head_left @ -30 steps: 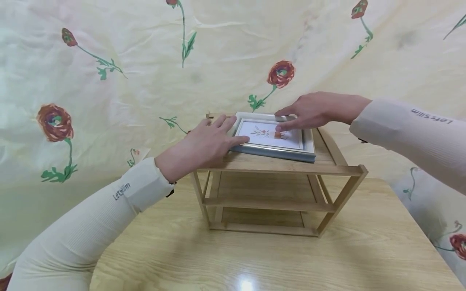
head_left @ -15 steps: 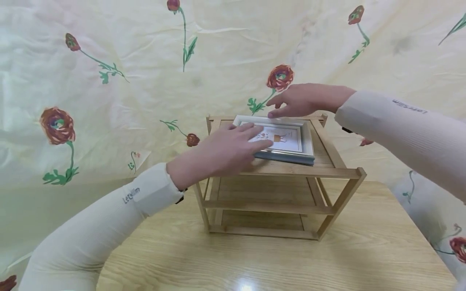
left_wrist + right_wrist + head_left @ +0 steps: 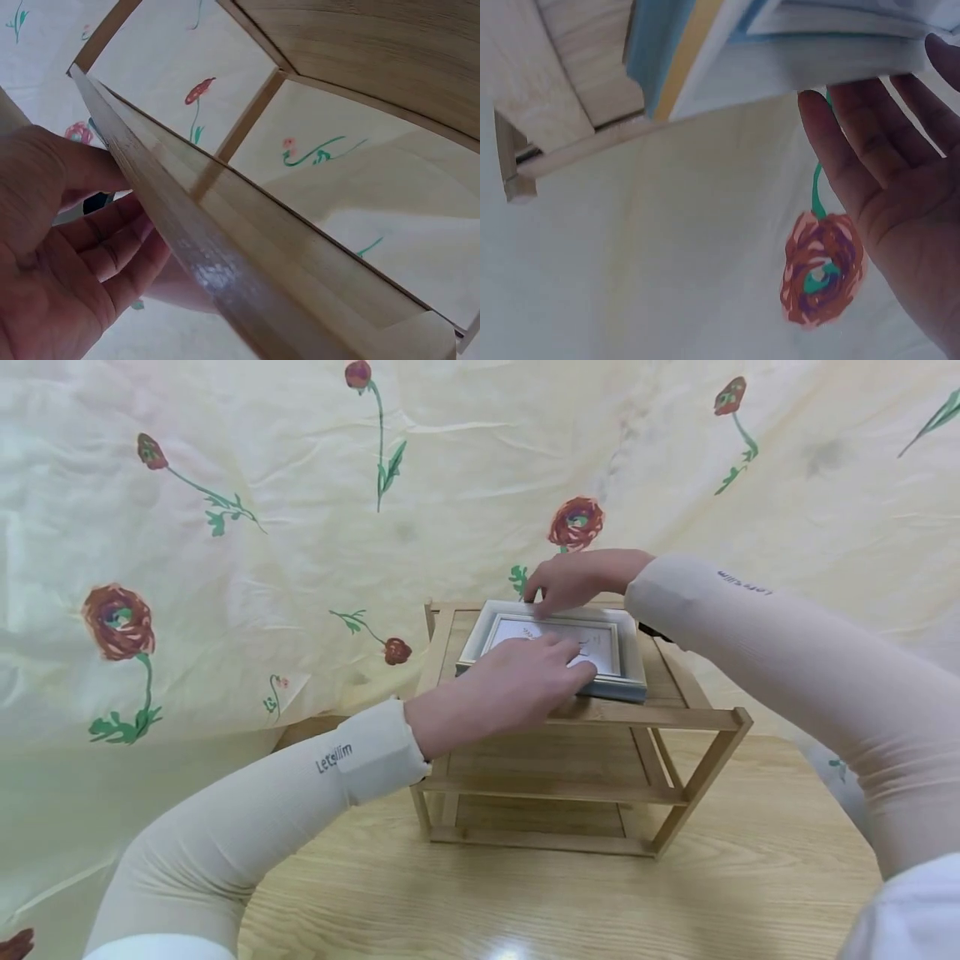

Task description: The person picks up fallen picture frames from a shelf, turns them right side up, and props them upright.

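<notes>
A silver-blue picture frame (image 3: 627,652) lies face up on the top shelf of a wooden rack (image 3: 645,717). My left hand (image 3: 517,681) reaches across its near side, fingers slightly bent and overlapping the picture in the head view. From the left wrist, the left hand (image 3: 82,232) shows beyond the rack's edge rail (image 3: 195,247), fingertips partly hidden. At the frame's far edge, my right hand (image 3: 573,581) has its thumb over the face and its fingers behind the edge. In the right wrist view, the right hand's (image 3: 900,165) fingertips meet the frame's edge (image 3: 765,82).
The rack has lower shelves (image 3: 555,760) and stands on a light wooden table (image 3: 525,893). A flowered cloth (image 3: 300,510) hangs close behind it. Both sleeved forearms come in from the sides.
My left hand has slid right from the frame's left edge across its near side. The right hand has lifted off the picture and moved left to the far edge.
</notes>
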The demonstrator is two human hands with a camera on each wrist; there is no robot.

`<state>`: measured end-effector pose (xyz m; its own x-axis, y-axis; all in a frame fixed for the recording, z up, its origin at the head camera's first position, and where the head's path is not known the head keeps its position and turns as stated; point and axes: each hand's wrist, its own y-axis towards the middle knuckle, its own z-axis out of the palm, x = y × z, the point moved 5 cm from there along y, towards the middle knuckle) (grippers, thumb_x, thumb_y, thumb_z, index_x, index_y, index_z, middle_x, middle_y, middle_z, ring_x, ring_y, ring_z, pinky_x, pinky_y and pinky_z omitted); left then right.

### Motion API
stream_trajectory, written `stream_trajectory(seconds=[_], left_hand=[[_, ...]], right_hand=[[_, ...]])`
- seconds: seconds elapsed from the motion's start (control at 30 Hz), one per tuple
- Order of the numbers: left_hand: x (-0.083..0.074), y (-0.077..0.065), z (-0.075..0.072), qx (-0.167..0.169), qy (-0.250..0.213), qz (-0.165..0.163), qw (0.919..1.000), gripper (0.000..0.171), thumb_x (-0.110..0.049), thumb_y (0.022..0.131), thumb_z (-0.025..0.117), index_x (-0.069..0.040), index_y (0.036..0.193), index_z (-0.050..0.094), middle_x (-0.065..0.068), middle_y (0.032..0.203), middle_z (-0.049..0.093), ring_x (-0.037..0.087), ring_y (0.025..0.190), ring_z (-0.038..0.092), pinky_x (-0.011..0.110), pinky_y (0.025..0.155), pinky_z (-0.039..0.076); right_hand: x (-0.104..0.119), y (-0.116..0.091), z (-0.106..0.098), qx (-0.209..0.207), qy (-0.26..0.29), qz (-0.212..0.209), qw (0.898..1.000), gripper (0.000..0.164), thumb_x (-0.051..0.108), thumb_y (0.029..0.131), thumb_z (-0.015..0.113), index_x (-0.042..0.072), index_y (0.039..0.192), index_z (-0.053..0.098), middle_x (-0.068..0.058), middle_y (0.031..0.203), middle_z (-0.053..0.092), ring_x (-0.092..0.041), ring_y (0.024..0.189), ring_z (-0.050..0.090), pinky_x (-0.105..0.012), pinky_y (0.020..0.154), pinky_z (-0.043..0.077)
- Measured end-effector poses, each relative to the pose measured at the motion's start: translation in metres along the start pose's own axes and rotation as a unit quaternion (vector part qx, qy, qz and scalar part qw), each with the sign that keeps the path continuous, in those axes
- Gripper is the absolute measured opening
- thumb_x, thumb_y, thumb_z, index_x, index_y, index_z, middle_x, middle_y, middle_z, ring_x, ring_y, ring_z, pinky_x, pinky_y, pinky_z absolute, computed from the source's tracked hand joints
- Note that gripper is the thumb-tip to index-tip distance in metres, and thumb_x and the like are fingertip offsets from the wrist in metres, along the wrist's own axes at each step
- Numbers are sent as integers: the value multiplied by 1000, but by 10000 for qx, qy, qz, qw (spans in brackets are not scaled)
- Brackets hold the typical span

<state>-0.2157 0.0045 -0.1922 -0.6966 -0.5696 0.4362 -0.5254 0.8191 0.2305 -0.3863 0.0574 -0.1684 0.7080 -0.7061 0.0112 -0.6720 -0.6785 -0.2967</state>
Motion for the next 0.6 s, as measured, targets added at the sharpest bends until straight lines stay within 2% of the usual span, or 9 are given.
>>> stream_trajectory(seconds=[0.17, 0.37, 0.6], left_hand=[[1, 0, 3, 101, 16, -56, 9999, 22, -15, 95, 58, -13, 117, 63, 3, 104, 63, 19, 92, 60, 32, 72, 55], [2, 1, 3, 56, 119, -81, 9999, 22, -10, 96, 55, -12, 117, 64, 3, 104, 65, 19, 93, 61, 33, 73, 55], [3, -2, 1, 237, 186, -15, 9995, 24, -14, 99, 55, -12, 122, 61, 3, 109, 64, 19, 97, 61, 32, 78, 55]], right_hand=[[2, 4, 4, 36, -70, 50, 10000, 29, 22, 95, 56, 7, 118, 66, -12, 114, 64, -28, 100, 56, -45, 92, 45], [3, 5, 4, 45, -23, 165, 9999, 31, 21, 96, 55, 6, 122, 64, -14, 116, 63, -29, 101, 56, -45, 93, 45], [5, 3, 4, 51, -44, 187, 9998, 31, 21, 96, 54, 4, 121, 63, -14, 114, 64, -28, 99, 56, -44, 92, 45]])
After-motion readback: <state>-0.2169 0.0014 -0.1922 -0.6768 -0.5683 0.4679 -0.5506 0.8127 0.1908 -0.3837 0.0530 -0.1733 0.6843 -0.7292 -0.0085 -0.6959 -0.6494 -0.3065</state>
